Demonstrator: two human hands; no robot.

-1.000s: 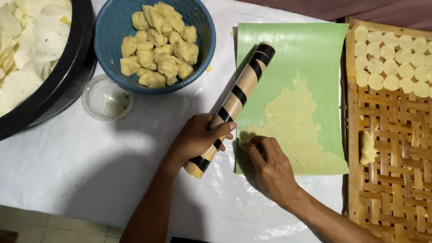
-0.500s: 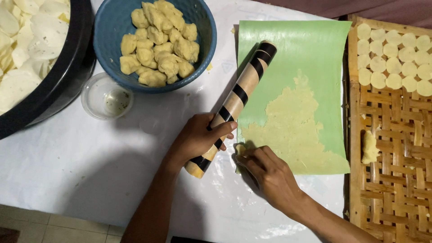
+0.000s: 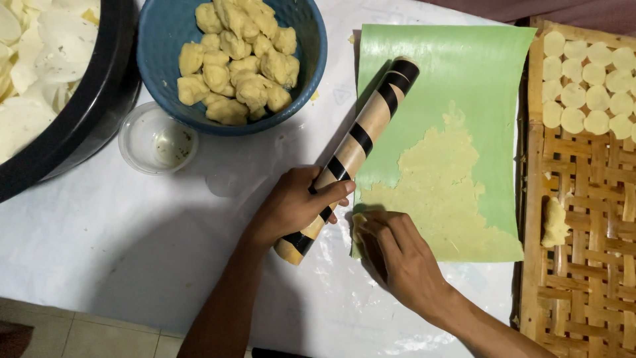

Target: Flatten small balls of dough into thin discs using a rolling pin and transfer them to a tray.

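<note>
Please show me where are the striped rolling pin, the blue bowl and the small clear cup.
striped rolling pin (image 3: 361, 136), head view, bare middle of its shaft
blue bowl (image 3: 159, 33), head view, inner left wall
small clear cup (image 3: 158, 139), head view, its bottom

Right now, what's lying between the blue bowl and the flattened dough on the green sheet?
In the head view, the striped rolling pin lies slanted between the blue bowl and the flattened dough, its lower end gripped by the left hand.

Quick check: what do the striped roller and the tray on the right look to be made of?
The striped roller looks like a smooth rigid tube, maybe cardboard or plastic, tan with glossy black bands. The tray appears to be woven bamboo or wood strips, matte, with a visible basket weave.
</note>
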